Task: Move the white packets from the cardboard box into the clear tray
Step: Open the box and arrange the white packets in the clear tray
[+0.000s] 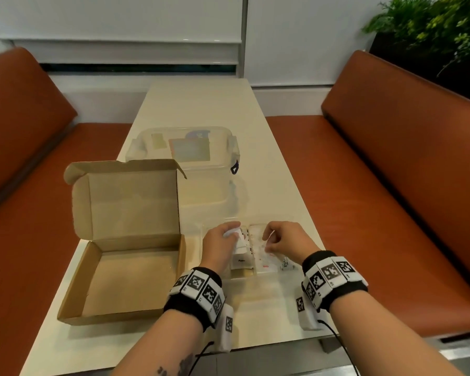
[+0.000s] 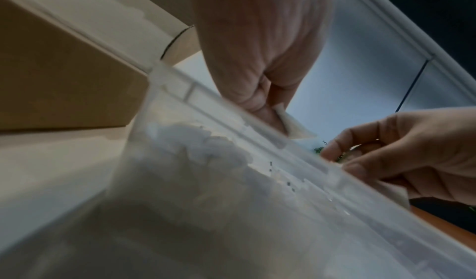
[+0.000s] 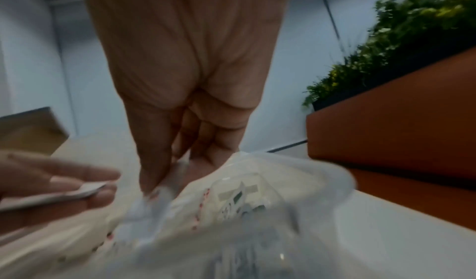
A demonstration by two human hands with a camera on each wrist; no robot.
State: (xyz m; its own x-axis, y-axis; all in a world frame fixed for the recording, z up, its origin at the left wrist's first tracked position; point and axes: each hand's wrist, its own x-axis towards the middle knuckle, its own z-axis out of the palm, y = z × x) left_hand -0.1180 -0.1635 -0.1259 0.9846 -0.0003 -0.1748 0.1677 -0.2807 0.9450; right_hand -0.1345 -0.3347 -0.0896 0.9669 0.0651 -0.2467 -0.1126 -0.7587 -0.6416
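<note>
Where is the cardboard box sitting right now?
In the head view the cardboard box sits open on the table, on the person's left side. It is just left of the clear tray and the left hand.

Looks like a café or canteen booth — two orange-brown padded benches [image 1: 407,147] flanking a narrow cream table [image 1: 201,109]. White wall panels [image 1: 120,17] at 12 o'clock, a dark planter of green foliage [image 1: 432,25] at 2 o'clock.
</note>
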